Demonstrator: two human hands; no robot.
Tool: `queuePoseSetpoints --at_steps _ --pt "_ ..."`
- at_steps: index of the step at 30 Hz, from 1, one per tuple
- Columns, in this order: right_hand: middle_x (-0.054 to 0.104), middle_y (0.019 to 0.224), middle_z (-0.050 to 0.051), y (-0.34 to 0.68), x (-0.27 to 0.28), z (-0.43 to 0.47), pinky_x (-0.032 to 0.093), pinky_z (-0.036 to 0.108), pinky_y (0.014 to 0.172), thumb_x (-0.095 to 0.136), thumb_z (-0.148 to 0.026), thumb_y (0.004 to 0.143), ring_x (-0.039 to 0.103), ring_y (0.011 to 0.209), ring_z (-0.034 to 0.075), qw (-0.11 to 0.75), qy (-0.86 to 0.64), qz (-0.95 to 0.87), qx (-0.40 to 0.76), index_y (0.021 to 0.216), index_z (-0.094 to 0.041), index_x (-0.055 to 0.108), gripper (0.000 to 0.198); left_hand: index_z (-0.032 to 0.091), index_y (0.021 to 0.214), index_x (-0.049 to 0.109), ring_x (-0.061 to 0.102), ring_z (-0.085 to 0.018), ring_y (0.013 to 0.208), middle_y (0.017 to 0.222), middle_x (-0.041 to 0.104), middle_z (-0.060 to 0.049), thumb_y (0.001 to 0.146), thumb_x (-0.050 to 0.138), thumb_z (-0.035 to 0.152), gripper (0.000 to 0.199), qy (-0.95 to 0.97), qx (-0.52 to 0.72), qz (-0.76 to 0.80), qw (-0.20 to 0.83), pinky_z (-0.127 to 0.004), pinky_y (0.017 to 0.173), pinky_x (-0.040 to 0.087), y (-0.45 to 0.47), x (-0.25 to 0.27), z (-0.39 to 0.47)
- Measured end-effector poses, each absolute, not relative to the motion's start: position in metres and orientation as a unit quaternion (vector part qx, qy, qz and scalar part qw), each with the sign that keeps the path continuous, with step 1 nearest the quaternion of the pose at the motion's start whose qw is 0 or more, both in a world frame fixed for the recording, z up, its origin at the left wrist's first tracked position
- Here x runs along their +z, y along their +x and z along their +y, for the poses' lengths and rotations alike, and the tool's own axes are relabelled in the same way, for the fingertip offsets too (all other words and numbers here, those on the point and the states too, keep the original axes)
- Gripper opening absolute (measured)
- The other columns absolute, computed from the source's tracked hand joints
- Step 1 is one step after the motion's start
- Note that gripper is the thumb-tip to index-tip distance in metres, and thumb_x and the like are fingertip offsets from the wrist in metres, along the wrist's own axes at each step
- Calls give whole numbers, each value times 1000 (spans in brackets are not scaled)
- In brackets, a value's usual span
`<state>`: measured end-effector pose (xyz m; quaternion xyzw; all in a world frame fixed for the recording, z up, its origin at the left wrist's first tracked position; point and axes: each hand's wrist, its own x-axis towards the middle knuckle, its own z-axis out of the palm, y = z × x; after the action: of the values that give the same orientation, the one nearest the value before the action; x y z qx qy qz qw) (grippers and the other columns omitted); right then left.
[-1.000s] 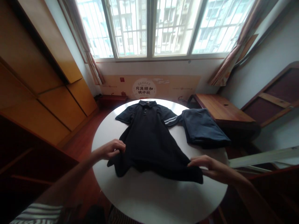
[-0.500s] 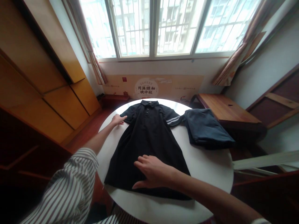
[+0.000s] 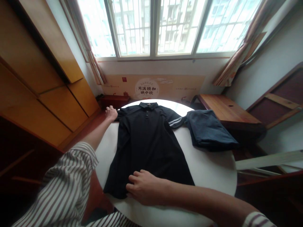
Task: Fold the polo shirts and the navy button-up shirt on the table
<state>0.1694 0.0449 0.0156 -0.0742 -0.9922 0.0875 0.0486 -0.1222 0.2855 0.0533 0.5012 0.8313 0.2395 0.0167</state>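
Note:
A black short-sleeved polo shirt (image 3: pixel 151 142) lies spread out on a round white table (image 3: pixel 213 176), collar toward the window. My left hand (image 3: pixel 111 113) is closed on the end of its left-side sleeve, out at the table's far left edge. Near the hem, my right hand (image 3: pixel 145 187) rests on the shirt with its fingers curled at the cloth; the thumb is hidden. Two pale stripes mark the right-side sleeve, which lies flat. Creases run down the shirt's left side. Part of the hem is covered by my right forearm.
Folded dark blue trousers (image 3: pixel 210 130) lie at the table's right, touching the striped sleeve. Beyond them stands a wooden desk (image 3: pixel 229 108). Wooden cabinets (image 3: pixel 59 107) line the left, and a barred window (image 3: pixel 153 28) fills the back wall.
My left hand has moved left and slightly farther away, drawing the sleeve outward. My right hand has come nearer to the hem, its fingers now more curled. Creases have formed on the shirt's left side.

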Motion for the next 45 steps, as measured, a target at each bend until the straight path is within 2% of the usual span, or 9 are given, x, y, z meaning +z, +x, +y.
queuePoseSetpoints --at_steps 5,11,16,20,26,30,35,40,45 --pt "67 107 12 175 39 103 47 38 89 43 -42 101 63 99 23 78 -189 -975 91 108 -16 65 35 13 131 52 46 -29 128 140 49 -17 95 43 27 39 656 217 722 20 -37 108 35 -59 19 249" --pt "29 159 17 219 2 135 24 67 110 43 -55 98 24 146 39 52 -303 -947 97 153 -23 35 63 8 138 45 58 -33 116 124 58 -21 96 44 40 52 696 124 707 -8 -41 99 42 -53 -4 154" --pt "18 163 13 248 -15 105 11 65 116 44 -61 96 10 150 36 65 -285 -945 146 155 -27 31 69 14 141 35 70 -28 81 77 67 -5 94 47 51 62 655 104 738 128 -34 75 49 -72 7 93" --pt "15 164 12 251 -7 90 7 68 114 51 -64 91 8 150 39 63 -256 -947 181 154 -32 31 73 20 140 29 70 -27 85 94 65 -6 83 62 43 69 637 168 744 111 -35 75 51 -77 1 73" --pt "16 164 10 263 2 75 3 68 114 54 -65 88 8 150 38 49 -203 -951 228 153 -34 34 75 24 133 35 62 -15 59 95 62 -1 77 60 26 62 603 192 748 198 -27 62 50 -112 -4 63" --pt "28 161 12 268 2 72 9 65 116 55 -63 89 17 149 37 62 -187 -951 237 151 -29 40 72 22 119 53 66 -20 73 96 61 -4 72 67 32 50 618 106 766 146 -31 69 51 -129 16 64" --pt "70 112 14 269 18 132 48 36 94 41 -42 100 65 104 23 208 -357 -883 223 109 -16 70 40 20 118 59 65 -24 96 114 60 -10 91 51 38 33 716 150 680 44 -35 85 51 -88 41 113" --pt "71 106 20 295 36 239 46 45 93 51 -26 92 66 104 34 157 -651 -732 128 123 -12 63 35 16 129 58 52 -27 127 135 56 -15 98 42 38 41 796 158 583 41 -38 110 37 -27 29 212" --pt "70 116 18 306 29 302 44 47 100 60 -18 82 62 115 35 174 -692 -681 167 127 -13 60 46 22 152 35 17 -37 149 162 22 -14 96 35 61 68 743 63 660 90 -63 114 20 -9 -6 279"
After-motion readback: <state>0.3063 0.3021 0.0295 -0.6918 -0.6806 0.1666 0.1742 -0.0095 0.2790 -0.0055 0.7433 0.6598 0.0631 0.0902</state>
